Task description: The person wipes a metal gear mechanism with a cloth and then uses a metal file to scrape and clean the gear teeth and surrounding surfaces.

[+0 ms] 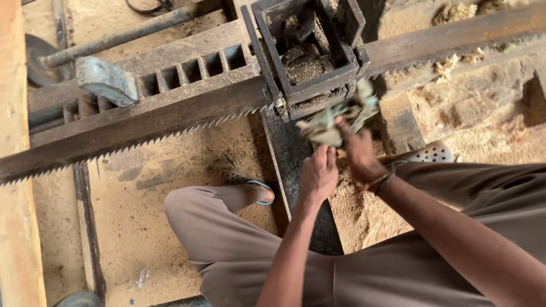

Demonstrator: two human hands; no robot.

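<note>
Crumpled grey-green rag [339, 118]: held just below the dark metal box frame [310, 48], touching its lower edge beside the long toothed saw blade [142, 132]. Right hand [359, 149]: fingers closed on the rag. Left hand [318, 173]: fingers curled beneath the rag, touching it; firmness of grip unclear. Wiping appears under way; the frame looks grimy throughout. Box frame contents: dark caked residue, sawdust-like, around a round part. Surroundings: sawdust-covered floor [136, 216], sandalled foot [250, 190].
</note>
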